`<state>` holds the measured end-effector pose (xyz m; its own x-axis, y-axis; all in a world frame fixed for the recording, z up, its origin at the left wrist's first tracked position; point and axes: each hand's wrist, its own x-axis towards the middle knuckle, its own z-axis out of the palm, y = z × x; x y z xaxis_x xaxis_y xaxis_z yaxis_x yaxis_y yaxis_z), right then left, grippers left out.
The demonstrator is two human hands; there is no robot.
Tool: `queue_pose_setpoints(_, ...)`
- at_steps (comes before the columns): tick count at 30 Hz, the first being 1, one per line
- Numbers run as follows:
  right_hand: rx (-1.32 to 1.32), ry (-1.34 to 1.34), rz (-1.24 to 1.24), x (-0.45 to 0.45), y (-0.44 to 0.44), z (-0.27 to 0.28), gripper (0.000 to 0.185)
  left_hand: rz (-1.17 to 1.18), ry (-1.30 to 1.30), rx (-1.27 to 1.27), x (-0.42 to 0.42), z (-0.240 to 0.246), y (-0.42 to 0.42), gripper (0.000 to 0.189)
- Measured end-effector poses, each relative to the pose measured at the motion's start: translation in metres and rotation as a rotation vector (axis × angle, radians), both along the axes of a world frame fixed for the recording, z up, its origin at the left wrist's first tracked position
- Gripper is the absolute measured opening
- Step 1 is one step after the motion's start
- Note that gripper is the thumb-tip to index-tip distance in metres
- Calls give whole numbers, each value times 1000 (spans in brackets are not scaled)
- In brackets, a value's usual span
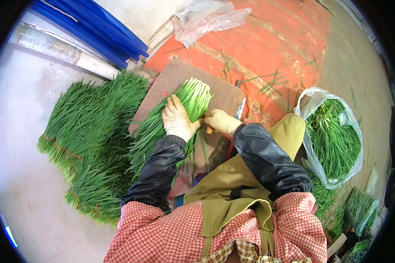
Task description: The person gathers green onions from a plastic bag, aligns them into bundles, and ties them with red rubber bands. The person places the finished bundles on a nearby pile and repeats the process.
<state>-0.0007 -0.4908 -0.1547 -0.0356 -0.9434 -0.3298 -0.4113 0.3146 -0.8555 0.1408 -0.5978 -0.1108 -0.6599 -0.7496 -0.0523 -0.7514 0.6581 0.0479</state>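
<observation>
A loose bunch of garlic chives [199, 95] lies slantwise on a brown board [225, 88], pale cut ends toward the top. My left hand [177, 118], in a cream glove, rests over the bunch with its thumb along the right side. Close to that thumb, my right hand [222, 121], also gloved, has its fingers curled at the bunch's edge. Whether something thin is pinched in the right fingers cannot be made out. A metal blade [240, 108] lies at the board's right edge, partly behind my right wrist.
Left of the board is a large heap of chive bunches [95, 108] with orange-red ties. A clear plastic bag [358, 157] of chives stands at right. Chive scraps [273, 83] litter the orange sheet [293, 42]. Blue folded material [98, 29] and a film-wrapped tube [52, 44] lie upper left.
</observation>
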Motion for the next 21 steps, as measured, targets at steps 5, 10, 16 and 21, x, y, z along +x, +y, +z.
queue_pose_setpoints(5,-208,641,581,-2,-42,26,20,41,-223,-21,-7,1,18,143)
queue_pose_setpoints(10,-127,726,230,-46,16,37,29,68,-242,-92,-9,-5,23,137)
queue_pose_setpoints(16,-677,939,647,-18,58,-12,17,74,-238,-109,-9,-11,27,132)
queue_pose_setpoints(21,-497,755,432,-3,63,-15,13,59,-238,-135,-7,-13,26,130)
